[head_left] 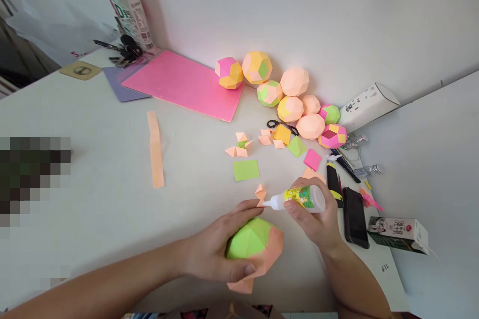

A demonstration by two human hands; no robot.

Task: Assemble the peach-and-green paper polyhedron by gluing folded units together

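My left hand (220, 244) is wrapped round a faceted paper ball (249, 241), green on top and peach at its right and lower sides. A loose peach flap sticks out from its near side. In my right hand (322, 219) is a white glue bottle (305, 199) with a yellow and green label, tilted so its nozzle points left. The nozzle tip meets a small folded peach paper piece (261, 192) by my left fingertips; whether glue is coming out cannot be made out. A green paper rectangle (246, 170) lies just beyond.
Several finished paper balls (295, 81) cluster by the wall, with black scissors (282, 126) in front. Folded scraps (241, 144), a peach strip (155, 149) and a pink sheet (187, 84) lie on the table. At right are a phone (355, 217), a cutter (334, 184) and a drink carton (397, 233).
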